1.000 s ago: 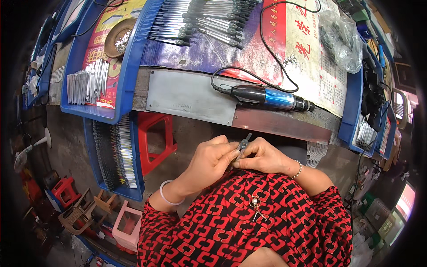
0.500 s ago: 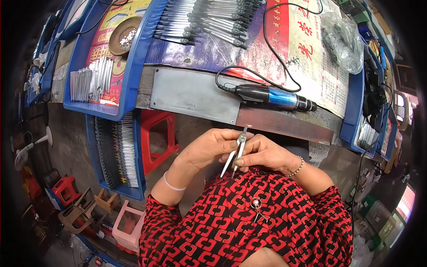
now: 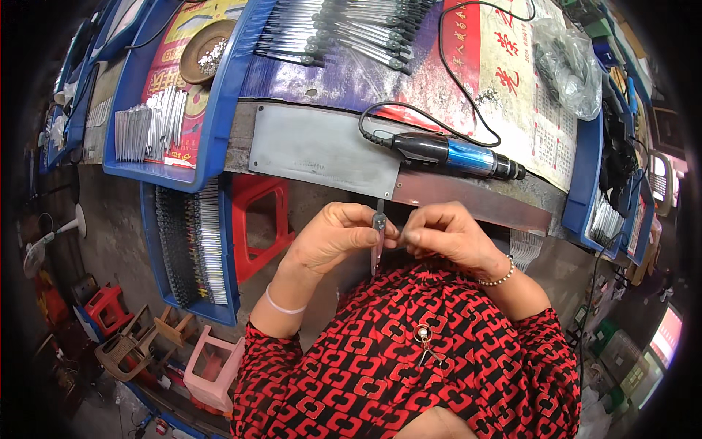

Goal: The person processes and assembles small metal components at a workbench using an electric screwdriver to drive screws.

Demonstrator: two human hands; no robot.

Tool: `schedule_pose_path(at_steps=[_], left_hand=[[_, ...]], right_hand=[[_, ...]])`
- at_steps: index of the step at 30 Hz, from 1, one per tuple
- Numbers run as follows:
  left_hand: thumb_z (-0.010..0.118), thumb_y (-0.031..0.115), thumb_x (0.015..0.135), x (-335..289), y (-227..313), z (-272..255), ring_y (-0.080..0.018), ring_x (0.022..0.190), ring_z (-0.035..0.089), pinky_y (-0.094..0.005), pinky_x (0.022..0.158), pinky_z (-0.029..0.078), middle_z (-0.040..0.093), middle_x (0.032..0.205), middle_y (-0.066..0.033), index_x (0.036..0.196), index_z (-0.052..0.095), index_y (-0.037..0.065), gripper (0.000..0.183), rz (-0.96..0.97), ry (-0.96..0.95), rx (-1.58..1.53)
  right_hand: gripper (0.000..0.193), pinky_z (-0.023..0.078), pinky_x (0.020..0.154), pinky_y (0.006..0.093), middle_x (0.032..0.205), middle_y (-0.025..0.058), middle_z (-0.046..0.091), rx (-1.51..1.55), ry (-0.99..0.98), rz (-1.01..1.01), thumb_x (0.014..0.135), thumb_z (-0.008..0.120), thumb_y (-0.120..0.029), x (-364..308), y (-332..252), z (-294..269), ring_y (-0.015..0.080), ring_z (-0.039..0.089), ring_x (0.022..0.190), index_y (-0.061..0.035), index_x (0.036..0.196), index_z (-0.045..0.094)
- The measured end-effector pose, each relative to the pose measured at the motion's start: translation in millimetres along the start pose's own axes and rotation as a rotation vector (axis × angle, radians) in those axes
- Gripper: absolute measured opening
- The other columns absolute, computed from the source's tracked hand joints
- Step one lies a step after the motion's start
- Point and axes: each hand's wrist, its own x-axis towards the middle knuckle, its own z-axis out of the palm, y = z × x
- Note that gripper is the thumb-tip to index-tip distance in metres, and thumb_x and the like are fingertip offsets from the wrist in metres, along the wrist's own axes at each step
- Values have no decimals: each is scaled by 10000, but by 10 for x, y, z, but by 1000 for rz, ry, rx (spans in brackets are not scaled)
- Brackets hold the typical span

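Right hand (image 3: 455, 240) moved aside; compass (image 3: 379, 220) juts above left grip (image 3: 335, 235).

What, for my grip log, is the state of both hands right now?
Left hand: closed, holding a compass.
Right hand: fingertips closed together; whether they hold anything small cannot be told.

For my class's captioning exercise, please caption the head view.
The left hand holds a slim compass-like tool near the right hand, before a workbench bearing a corded power tool.
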Motion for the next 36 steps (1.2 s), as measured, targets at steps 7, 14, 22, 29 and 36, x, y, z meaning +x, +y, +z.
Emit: schedule_pose_path(at_steps=[7, 14, 22, 29, 36], left_hand=[[707, 89, 802, -82, -71, 369, -98, 702, 615, -237, 620, 485, 650, 788, -63, 865, 632, -28, 152, 279, 272, 957], [538, 202, 940, -140, -162, 342, -36, 539, 492, -167, 487, 380, 584, 747, -8, 936, 498, 45, 162, -51, 176, 353], [526, 200, 943, -103, -267, 355, -39, 599, 492, -174, 541, 383, 587, 754, -14, 939, 522, 51, 149, 32, 217, 415], [530, 162, 940, -113, -271, 405, -35, 623, 472, -184, 556, 394, 553, 721, 0, 895, 502, 29, 143, 72, 221, 377], [503, 124, 943, -99, -291, 390, -42, 651, 483, -191, 575, 406, 554, 754, -9, 920, 504, 25, 101, 97, 238, 513]], right_hand=[[182, 452, 582, 203, 778, 9, 599, -159, 171, -264, 921, 577, -169, 65, -14, 71, 47, 530, 659, 8, 931, 619], [171, 433, 565, 223, 752, 40, 587, -284, 148, -415, 925, 557, -142, 100, 97, 75, 83, 528, 637, 21, 882, 591], [154, 416, 555, 235, 727, 45, 564, -320, 141, -499, 919, 559, -123, 95, 200, 19, 96, 515, 620, 15, 853, 581], [151, 384, 611, 239, 748, 40, 557, -268, 150, -436, 923, 549, -124, 39, 194, 8, 106, 467, 673, 6, 851, 575], [180, 417, 553, 222, 749, 40, 564, -271, 144, -455, 930, 551, -149, 69, 244, -5, 83, 513, 626, 16, 865, 578]])
